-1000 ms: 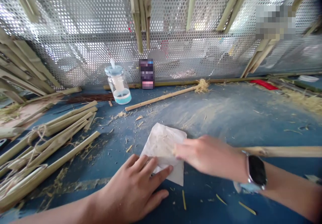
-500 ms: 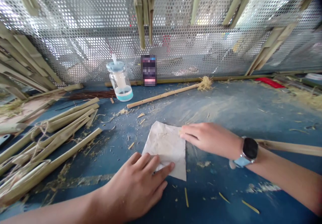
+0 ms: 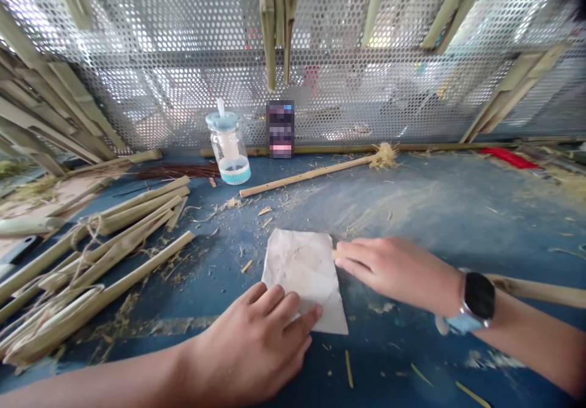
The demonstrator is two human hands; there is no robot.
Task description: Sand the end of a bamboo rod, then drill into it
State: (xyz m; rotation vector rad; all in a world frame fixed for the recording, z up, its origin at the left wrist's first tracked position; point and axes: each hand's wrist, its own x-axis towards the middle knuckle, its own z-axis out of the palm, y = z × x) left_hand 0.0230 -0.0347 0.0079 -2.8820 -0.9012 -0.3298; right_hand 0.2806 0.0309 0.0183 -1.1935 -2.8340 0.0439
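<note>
A crumpled white sheet point(image 3: 302, 261) lies flat on the blue tabletop point(image 3: 439, 206), with faint tan marks on it. My left hand point(image 3: 270, 335) rests across its lower left part, fingers apart and pressing down. At the sheet's right edge is my right hand point(image 3: 379, 264), its fingers together and pointing left. A small pale bit shows at those fingertips, too little to identify. A watch point(image 3: 478, 298) with a light blue strap is on my right wrist.
Bamboo strips point(image 3: 114, 243) tied with twine lie at the left. Behind stand a glass jar point(image 3: 232, 157) and a phone point(image 3: 280, 130). A bamboo stick point(image 3: 306, 176) ends in shavings point(image 3: 385, 156). A red object point(image 3: 509, 157) lies at the back right.
The view has shifted a little, so most things sit farther right. My right hand has moved slightly toward me along the sheet's right edge, while my left hand still presses the sheet.
</note>
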